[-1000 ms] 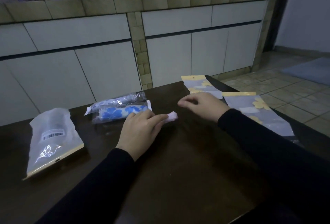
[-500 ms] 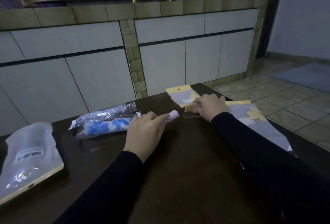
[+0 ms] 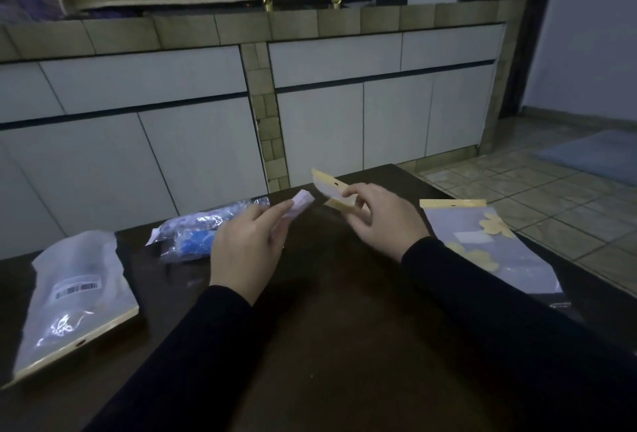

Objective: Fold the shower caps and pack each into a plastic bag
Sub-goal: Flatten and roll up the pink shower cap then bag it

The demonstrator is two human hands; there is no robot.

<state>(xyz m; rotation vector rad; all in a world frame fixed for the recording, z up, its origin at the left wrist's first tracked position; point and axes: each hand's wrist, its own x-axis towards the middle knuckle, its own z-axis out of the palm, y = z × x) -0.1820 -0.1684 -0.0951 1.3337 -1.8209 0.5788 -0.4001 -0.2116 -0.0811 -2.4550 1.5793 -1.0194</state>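
Note:
My left hand [image 3: 246,249] grips a folded pale pink shower cap [image 3: 302,203], its end sticking out past my fingers above the dark table [image 3: 344,345]. My right hand [image 3: 382,221] pinches a clear plastic bag with a yellow header [image 3: 329,186] and holds it lifted just right of the cap. Two rolled caps in plastic, one white-patterned [image 3: 206,219] and one blue-flowered [image 3: 193,242], lie behind my left hand. Another empty bag with yellow flowers [image 3: 482,242] lies flat at the right.
A larger clear packet with a barcode label [image 3: 74,297] lies at the table's left. White cabinet doors under a tiled counter [image 3: 310,128] stand beyond the table. Tiled floor and a blue mat [image 3: 593,155] lie to the right.
My right hand took one bag from the table's far edge and lifted it toward the cap. My left hand raised the folded cap off the table.

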